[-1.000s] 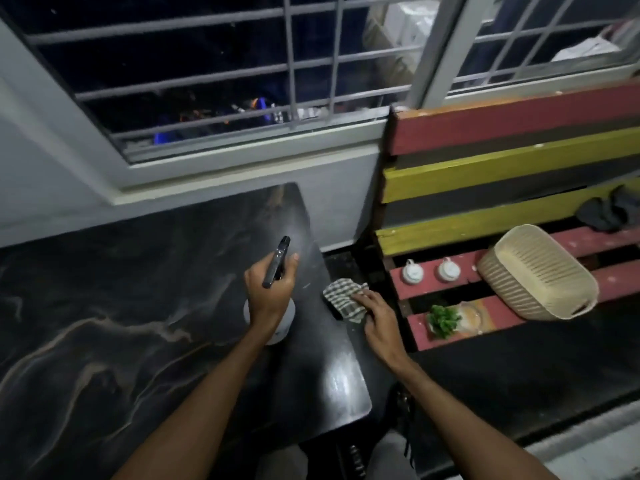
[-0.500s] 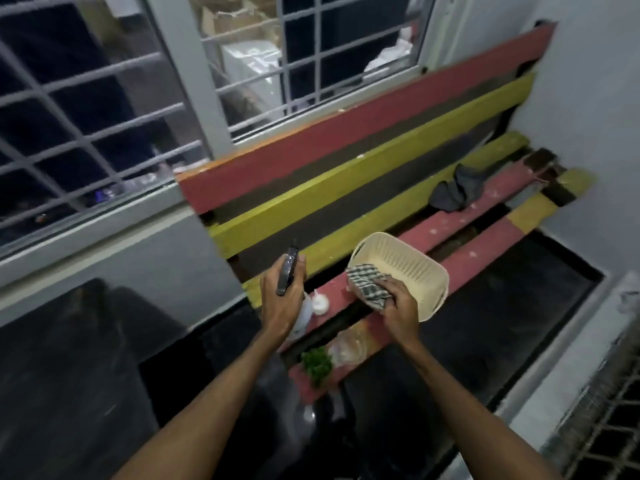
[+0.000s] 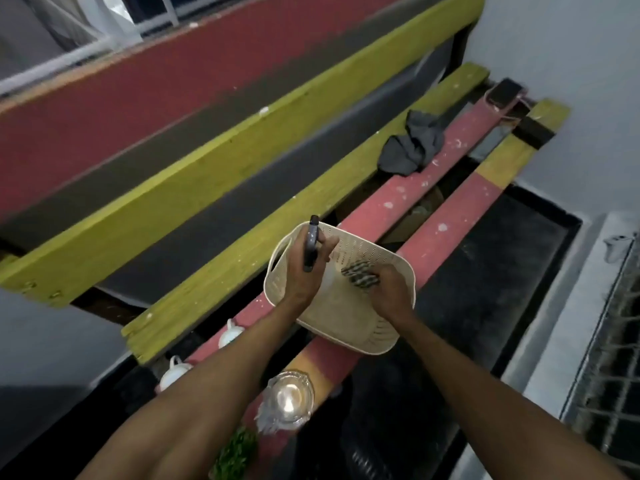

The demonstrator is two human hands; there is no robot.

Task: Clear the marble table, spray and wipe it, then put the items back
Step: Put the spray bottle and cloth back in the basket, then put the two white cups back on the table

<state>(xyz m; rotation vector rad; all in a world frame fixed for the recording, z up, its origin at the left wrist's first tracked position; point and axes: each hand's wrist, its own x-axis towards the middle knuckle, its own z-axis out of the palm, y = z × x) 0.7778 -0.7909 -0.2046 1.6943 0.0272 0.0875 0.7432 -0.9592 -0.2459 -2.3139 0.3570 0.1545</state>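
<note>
My left hand point(image 3: 303, 271) grips a spray bottle point(image 3: 310, 242) by its dark head, and the bottle's pale body hangs down inside a cream perforated basket point(image 3: 363, 242). My right hand point(image 3: 391, 294) holds a checked cloth point(image 3: 360, 275) bunched in its fingers, also inside the basket. The basket stands on the red slats of a painted wooden bench point(image 3: 446, 230). The marble table is out of view.
Two small white lidded pots point(image 3: 230, 332) point(image 3: 173, 370), a glass dish point(image 3: 289, 400) and a green sprig point(image 3: 235, 455) sit on the bench's near end. Farther along lie a dark crumpled cloth point(image 3: 412, 147) and a phone point(image 3: 504, 93). A white wall closes the right side.
I have turned from the marble table to the bench. Both hands carried the spray bottle and the cloth rightward and lowered them into the basket.
</note>
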